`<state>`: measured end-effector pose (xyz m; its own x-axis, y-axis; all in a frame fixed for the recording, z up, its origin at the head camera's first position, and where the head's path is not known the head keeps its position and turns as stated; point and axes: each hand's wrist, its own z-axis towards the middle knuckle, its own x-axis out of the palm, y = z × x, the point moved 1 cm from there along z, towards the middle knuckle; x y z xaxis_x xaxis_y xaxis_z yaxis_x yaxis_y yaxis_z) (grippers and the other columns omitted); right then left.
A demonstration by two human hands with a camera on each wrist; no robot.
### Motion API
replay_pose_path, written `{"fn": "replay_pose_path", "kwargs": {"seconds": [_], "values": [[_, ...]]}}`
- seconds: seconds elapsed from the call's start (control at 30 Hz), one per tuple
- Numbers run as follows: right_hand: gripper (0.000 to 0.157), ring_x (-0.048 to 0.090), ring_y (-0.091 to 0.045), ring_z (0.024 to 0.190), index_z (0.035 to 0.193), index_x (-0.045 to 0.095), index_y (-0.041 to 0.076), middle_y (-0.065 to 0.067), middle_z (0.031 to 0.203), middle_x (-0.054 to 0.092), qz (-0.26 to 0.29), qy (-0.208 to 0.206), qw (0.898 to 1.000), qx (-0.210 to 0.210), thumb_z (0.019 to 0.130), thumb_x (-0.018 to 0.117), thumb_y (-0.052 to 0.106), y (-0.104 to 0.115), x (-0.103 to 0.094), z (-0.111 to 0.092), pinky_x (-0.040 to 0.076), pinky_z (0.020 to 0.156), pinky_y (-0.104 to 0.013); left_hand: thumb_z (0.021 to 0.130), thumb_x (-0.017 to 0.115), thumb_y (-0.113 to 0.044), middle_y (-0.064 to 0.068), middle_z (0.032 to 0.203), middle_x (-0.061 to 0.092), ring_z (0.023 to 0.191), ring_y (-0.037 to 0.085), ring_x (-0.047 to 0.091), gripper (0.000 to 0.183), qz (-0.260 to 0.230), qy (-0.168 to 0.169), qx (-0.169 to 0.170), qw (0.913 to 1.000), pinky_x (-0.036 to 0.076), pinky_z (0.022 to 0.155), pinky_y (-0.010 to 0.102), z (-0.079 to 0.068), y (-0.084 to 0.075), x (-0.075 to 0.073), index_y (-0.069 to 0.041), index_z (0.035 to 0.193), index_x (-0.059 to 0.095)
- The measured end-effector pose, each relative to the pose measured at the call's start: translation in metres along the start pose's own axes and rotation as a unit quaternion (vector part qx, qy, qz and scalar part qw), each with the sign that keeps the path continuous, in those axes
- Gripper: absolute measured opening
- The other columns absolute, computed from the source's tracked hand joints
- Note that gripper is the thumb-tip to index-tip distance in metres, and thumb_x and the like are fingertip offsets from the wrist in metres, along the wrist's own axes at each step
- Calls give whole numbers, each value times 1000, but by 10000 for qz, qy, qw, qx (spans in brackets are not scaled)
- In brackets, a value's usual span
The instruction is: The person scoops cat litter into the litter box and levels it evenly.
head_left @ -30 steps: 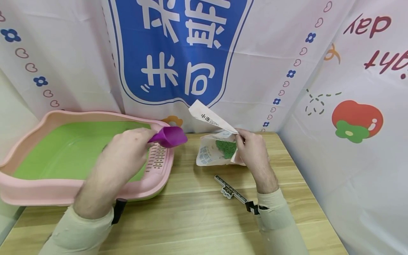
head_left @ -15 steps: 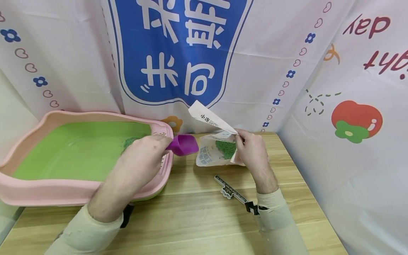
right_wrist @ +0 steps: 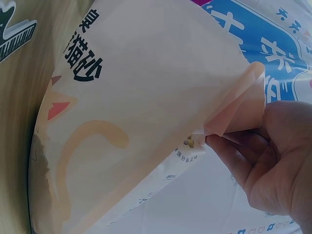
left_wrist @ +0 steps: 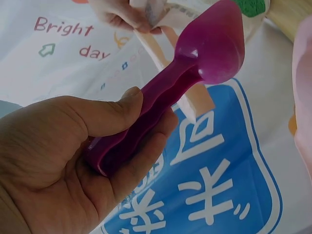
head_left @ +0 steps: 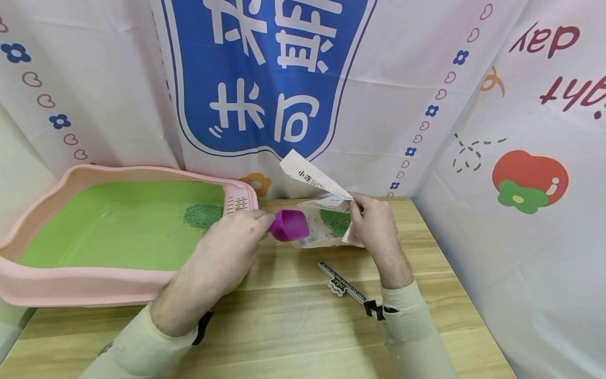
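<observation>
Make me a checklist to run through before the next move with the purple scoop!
1. Scoop held: ok, the left hand grips its handle.
2. Scoop ready to fill: ok, no grains show in its bowl.
3. Bag held: ok, the right hand pinches its edge.
4. Something to scoop: ok, green grains show in the bag.
5. Tray floor covered: not ok, just one patch of grains shows, near the slotted end.
6. How deep the bag's grains go: cannot tell.
</observation>
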<state>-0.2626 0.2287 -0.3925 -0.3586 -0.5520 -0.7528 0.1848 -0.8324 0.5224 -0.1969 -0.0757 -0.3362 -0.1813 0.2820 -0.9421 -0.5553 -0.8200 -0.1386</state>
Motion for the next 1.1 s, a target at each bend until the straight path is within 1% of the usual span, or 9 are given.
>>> {"fn": "replay_pose_path", "kwargs": {"seconds": [0.17,0.27,0.43,0.57,0.67,0.77,0.83,0.93,1.1], "values": [[28,76,-27,71,137,86,6,-21,113,90,14,11,10000,16,117,68,15,0,0,-1,51,54,-30,102,76,12,10,107,85,101,34,84,26,214,34,184,9996,74,89,52,6,-6,9,-4,120,83],[28,72,-25,67,138,86,7,-21,116,90,53,-15,10000,10,117,69,15,0,0,-1,49,52,-29,99,78,13,11,110,87,102,34,85,30,241,107,189,9995,74,91,51,10,-8,16,-4,124,83],[28,61,-18,56,139,85,7,-22,122,89,153,-40,9999,4,116,70,15,-1,0,-1,44,47,-27,97,75,16,12,116,88,106,33,85,39,53,209,174,9996,73,96,49,18,-10,28,-4,130,82],[29,52,-13,51,140,85,6,-23,121,89,169,-15,9999,25,117,69,15,-1,0,-1,40,45,-26,101,73,15,11,117,88,108,33,85,36,-59,261,130,9996,73,99,49,24,-10,38,-5,129,83],[29,49,-12,50,140,84,6,-23,121,89,187,-22,9998,16,117,69,15,-1,0,-1,39,44,-26,101,70,17,12,117,88,109,33,85,39,-115,311,119,9994,73,101,49,27,-9,45,-5,130,83],[29,49,-13,50,140,84,6,-23,120,89,196,-30,9998,4,117,69,15,-1,0,-1,39,44,-26,97,67,20,13,118,88,109,33,85,45,-92,308,144,9994,73,101,49,30,-8,51,-4,131,82],[29,50,-14,51,140,84,6,-23,119,89,192,-41,9998,-10,117,69,15,-1,0,-1,39,45,-27,97,68,20,14,117,88,108,33,85,44,-87,283,138,9995,73,101,48,32,-8,54,-3,131,82],[29,55,-15,54,139,85,6,-22,119,89,167,-82,9998,-43,116,70,14,-1,0,-1,41,47,-27,98,70,18,14,116,88,107,33,86,39,-102,227,109,9996,73,101,48,35,-8,59,-2,130,82],[28,64,-20,58,138,85,6,-22,122,89,124,-138,9998,-90,116,71,14,0,-1,-1,44,48,-27,102,74,12,14,120,88,111,33,86,36,-258,296,-17,9992,73,104,48,40,-8,67,-3,134,82]]}}
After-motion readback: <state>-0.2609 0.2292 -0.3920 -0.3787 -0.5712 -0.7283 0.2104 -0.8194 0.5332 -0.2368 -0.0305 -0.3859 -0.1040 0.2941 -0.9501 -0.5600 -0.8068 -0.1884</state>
